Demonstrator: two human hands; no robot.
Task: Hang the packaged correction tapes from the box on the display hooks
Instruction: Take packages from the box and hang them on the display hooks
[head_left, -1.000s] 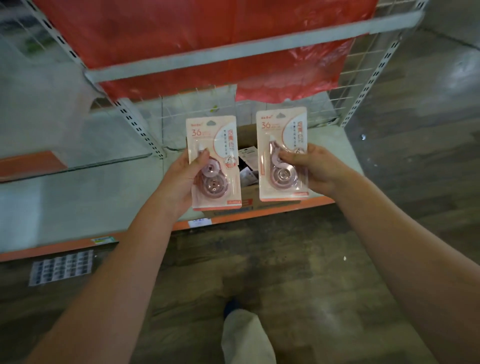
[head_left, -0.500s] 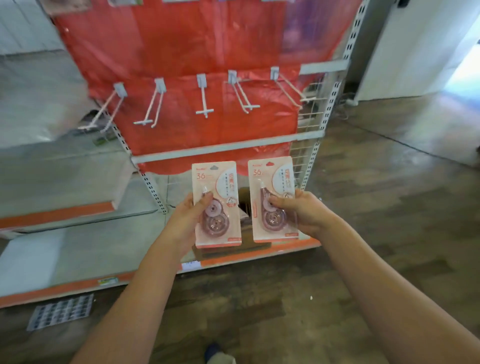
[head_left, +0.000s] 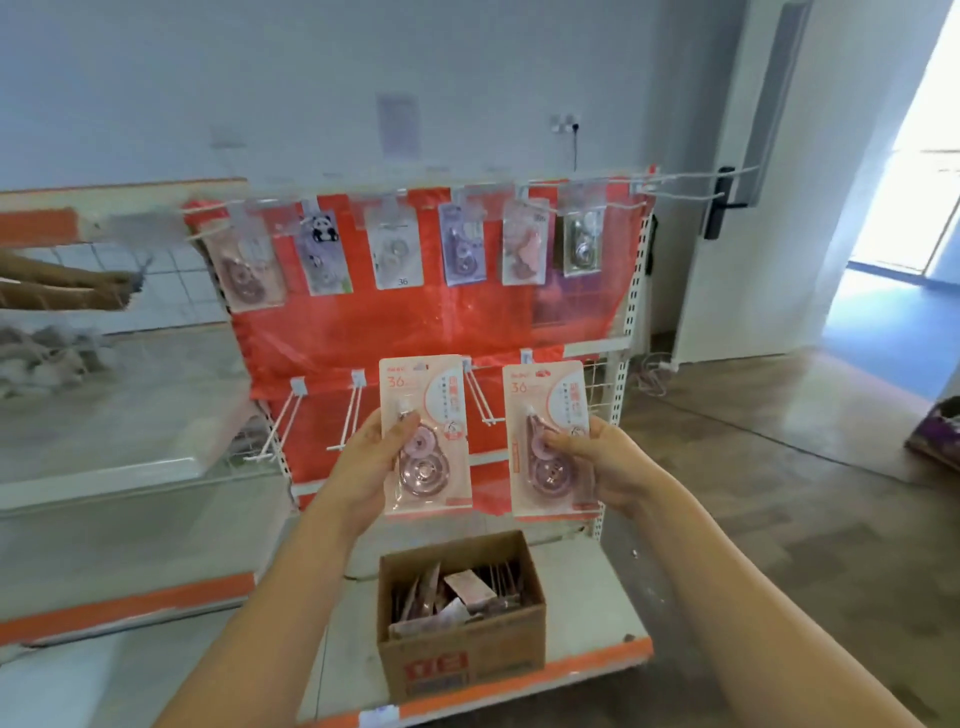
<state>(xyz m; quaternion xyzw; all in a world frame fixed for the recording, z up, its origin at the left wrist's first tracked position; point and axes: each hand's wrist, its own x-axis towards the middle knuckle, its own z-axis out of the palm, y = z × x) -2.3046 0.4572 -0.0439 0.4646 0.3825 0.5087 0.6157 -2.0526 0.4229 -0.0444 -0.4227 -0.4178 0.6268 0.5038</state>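
**Two packs held up before the lower hooks**

We find both forearms reaching forward and upward from the bottom corners of the view, converging toward the middle. The left hand (head_left: 371, 457) grasps the left pack (head_left: 426, 434) by its left edge, thumb laid across the clear blister, fingers behind the card. The right hand (head_left: 602, 462) grasps the right pack (head_left: 550, 439) by its right edge, thumb pressed on the blister front. Both packs stand upright, faces toward us, side by side but apart.

Behind them is the red backing (head_left: 415, 327) of the rack. The lower hooks (head_left: 291, 426) stick out bare at 9 o'clock of the left pack, with another pair (head_left: 480, 395) showing in the gap between the two packs. We cannot tell whether either pack touches a hook. At 12 o'clock, the top row (head_left: 400, 249) carries six hung packs.

The box (head_left: 462, 660) sits at 6 o'clock of the hands, on the bottom shelf (head_left: 597, 597), open, with more packs (head_left: 467, 587) lying loose inside.
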